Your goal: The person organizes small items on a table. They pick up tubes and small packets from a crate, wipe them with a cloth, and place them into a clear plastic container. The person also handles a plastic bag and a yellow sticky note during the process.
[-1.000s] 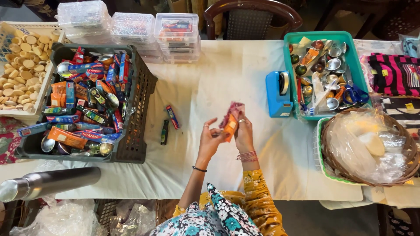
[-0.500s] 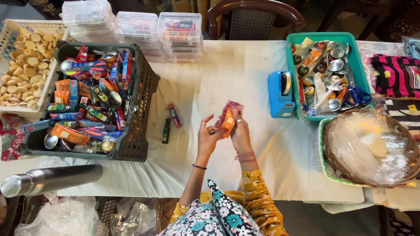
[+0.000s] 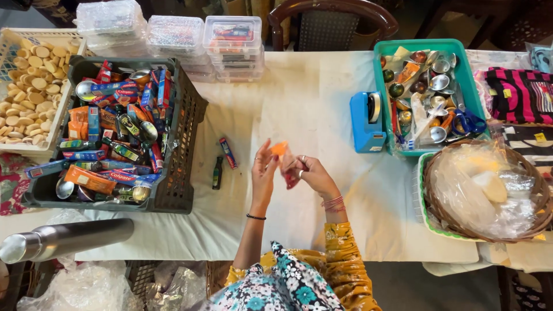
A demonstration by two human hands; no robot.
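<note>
White cloth covered the long table, and pretty much everything else sat on it, so I'll place stuff relative to the dark plastic crate at the left end.

That crate was the biggest thing, crammed with small boxed tubes, little bottles and shiny metal bowls. Way off at the opposite end of the table from it was a round wicker basket holding crumpled clear plastic bags. Beside that, further back, sat a teal tub full of small metal cups, packets and blue-handled scissors. On the crate's outer side was a white basket of pale round biscuit-looking things. Behind the crate, stacks of clear lidded containers were lined up. A blue tape dispenser stood against the teal tub, on the side facing the crate.

The person sat at the near edge, a bit away from the crate toward the middle. Both hands were raised over the cloth: left hand with fingers mostly straight, thumb and fingertips touching the top of a small clear packet with orange and red stuff inside. Right hand was curled around the lower part of it.

Just next to the crate lay a small red and blue box and a tiny dark bottle.
</note>
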